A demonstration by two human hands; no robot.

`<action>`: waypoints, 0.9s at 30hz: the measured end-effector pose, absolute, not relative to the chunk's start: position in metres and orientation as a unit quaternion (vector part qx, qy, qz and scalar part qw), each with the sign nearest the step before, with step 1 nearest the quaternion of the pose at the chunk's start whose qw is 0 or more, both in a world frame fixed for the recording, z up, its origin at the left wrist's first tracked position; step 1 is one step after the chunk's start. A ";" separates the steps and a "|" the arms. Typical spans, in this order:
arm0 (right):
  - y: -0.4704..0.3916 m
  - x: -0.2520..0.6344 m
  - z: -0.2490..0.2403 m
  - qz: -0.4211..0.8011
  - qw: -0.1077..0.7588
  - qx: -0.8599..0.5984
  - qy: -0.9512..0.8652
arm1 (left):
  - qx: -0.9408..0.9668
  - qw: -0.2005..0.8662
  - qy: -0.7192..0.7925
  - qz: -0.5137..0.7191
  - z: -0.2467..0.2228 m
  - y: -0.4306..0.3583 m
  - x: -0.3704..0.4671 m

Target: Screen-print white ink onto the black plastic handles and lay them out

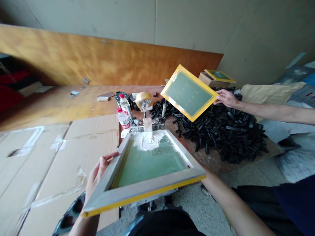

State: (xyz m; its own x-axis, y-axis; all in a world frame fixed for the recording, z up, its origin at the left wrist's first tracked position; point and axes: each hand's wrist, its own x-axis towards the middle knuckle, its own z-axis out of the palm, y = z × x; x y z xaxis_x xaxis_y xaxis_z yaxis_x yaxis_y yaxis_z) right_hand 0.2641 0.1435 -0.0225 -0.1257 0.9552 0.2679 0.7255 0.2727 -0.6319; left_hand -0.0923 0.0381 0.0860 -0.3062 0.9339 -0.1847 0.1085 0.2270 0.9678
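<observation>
A screen-printing frame [157, 186] is in front of me, its grey wooden border around a green mesh. Thick white ink [150, 141] lies on the mesh at its far end, beneath a pale squeegee-like block [147, 125]. My left hand [98, 170] is closed on the frame's left side, fingers over the edge. My right forearm reaches to the frame's right side; the hand itself is hidden there. Right of it, another person's hand [227, 99] holds up a second screen frame [188, 93], yellow-edged with small marks on its mesh.
A large heap of black plastic parts [221, 127] covers the bench at right. Two red-capped bottles [124, 118] and a tape roll [143, 98] stand behind the frame. Flattened cardboard [56, 164] lies left. Another yellow-edged screen [220, 76] rests on a box at the back.
</observation>
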 end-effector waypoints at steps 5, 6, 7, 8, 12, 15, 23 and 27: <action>0.167 0.282 -0.001 0.154 0.331 -0.631 -0.685 | 0.420 0.469 0.679 0.377 0.055 0.009 -0.091; 0.172 0.274 0.006 0.153 0.341 -0.618 -0.692 | 0.412 0.487 0.674 0.373 0.044 0.006 -0.091; 0.176 0.264 0.015 0.151 0.353 -0.596 -0.705 | 0.402 0.505 0.668 0.370 0.033 0.004 -0.091; 0.180 0.252 0.024 0.146 0.366 -0.570 -0.721 | 0.390 0.519 0.665 0.370 0.021 0.002 -0.091; 0.182 0.201 0.053 0.123 0.376 -0.496 -0.773 | 0.377 0.528 0.668 0.365 -0.013 0.000 -0.092; 0.177 0.179 0.059 0.119 0.362 -0.475 -0.793 | 0.376 0.515 0.678 0.366 -0.020 0.000 -0.092; 0.146 0.221 0.033 0.122 0.384 -0.509 -0.761 | 0.388 0.497 0.695 0.345 -0.017 0.003 -0.094; 0.141 0.270 0.000 0.201 0.413 -0.583 -0.670 | 0.388 0.479 0.711 0.339 -0.016 0.003 -0.090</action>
State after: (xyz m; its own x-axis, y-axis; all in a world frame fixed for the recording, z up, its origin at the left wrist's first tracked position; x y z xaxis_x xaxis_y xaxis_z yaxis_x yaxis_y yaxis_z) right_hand 0.2704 0.1412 -0.0004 0.0212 0.9474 0.3193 0.6155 0.2393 -0.7509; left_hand -0.0897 0.0028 -0.0165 -0.2398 0.8763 -0.4179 0.2263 0.4691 0.8537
